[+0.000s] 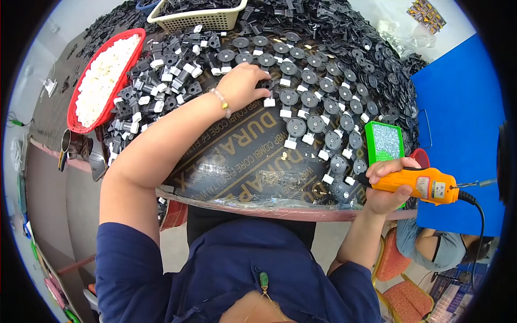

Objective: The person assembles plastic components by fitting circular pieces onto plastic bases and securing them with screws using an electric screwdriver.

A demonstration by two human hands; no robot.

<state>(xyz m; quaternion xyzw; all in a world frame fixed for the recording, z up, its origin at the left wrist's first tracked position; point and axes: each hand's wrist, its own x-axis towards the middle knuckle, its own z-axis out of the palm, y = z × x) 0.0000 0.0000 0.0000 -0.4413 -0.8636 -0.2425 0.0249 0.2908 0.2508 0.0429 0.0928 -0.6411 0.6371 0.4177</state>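
My left hand [242, 89] reaches over the dark table, with thumb and fingers closed about a small black plastic part [271, 85] that has a white block [269, 102] at its near end. Part of that piece is hidden by my fingers. In my right hand [385, 200] is an orange electric screwdriver [417, 184], held sideways near the table's front edge, its tip pointing left. Just left of the tip lies an assembled part with a round black disc [338, 164]. Similar disc-topped parts with white blocks lie in rows between my two hands.
A green tray [369, 139] of small screws stands beyond my right hand. At far left is a red basket [141, 43] of white pieces, near a heap of black-and-white parts [161, 81]. A beige basket [199, 22] stands at the back. Another person [439, 250] sits at lower right.
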